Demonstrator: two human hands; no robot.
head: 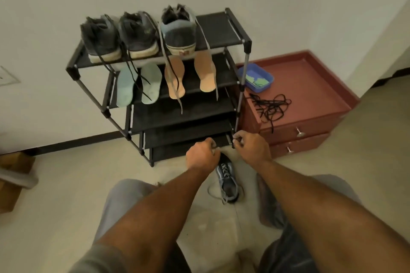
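A blue-grey sneaker lies on the floor in front of the black shoe rack, toe pointing toward the rack. Its grey shoelace is threaded through the upper eyelets, and loose loops trail beside the heel. My left hand is curled into a fist just over the toe and seems to grip a lace end. My right hand hovers to the right of the toe with thumb and fingertips pinched together, apparently on the other lace end. The lace itself is barely visible inside either hand.
The rack's top shelf holds three dark sneakers with hanging laces; insoles lie on the second shelf. To the right, a red drawer unit carries a blue tray and tangled black laces. My legs and a foot flank the shoe.
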